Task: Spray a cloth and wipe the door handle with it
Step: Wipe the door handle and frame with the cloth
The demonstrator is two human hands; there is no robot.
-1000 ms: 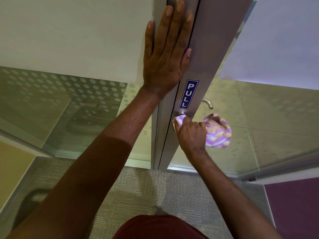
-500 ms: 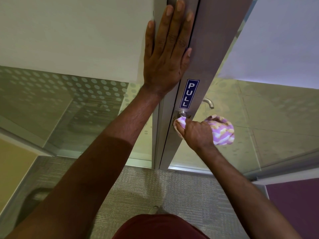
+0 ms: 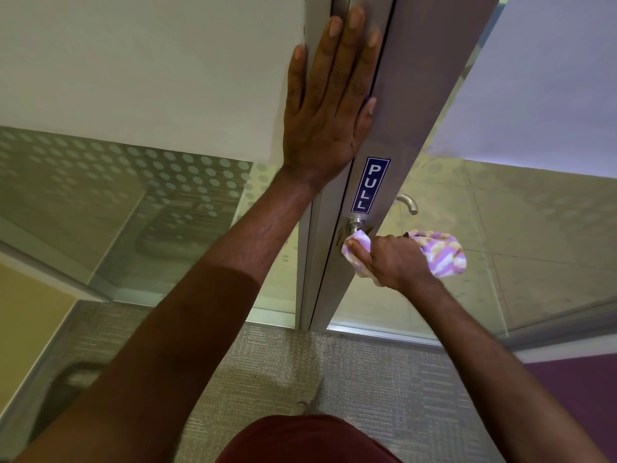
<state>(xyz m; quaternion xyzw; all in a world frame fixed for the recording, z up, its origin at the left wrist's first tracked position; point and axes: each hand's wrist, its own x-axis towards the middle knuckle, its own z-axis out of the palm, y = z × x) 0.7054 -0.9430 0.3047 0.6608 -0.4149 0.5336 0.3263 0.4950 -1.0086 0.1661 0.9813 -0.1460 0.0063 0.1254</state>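
My right hand [image 3: 390, 259] grips a purple, yellow and white patterned cloth [image 3: 440, 253] wrapped over the lever of the silver door handle [image 3: 356, 224]. Only the handle's round base shows, just below a blue PULL sticker [image 3: 370, 184]; the lever is hidden under cloth and fingers. My left hand [image 3: 329, 101] lies flat, fingers spread, against the aluminium door frame [image 3: 410, 105] above the sticker and holds nothing. No spray bottle is in view.
A second handle [image 3: 409, 202] shows through the glass on the door's far side. Frosted, dotted glass panels [image 3: 167, 182] flank the frame. Grey carpet [image 3: 367, 372] lies below, with a purple panel [image 3: 581, 396] at the lower right.
My right hand with the cloth has slid rightward along the lever and turned, so more of the handle's base is uncovered. My left hand has stayed flat on the frame.
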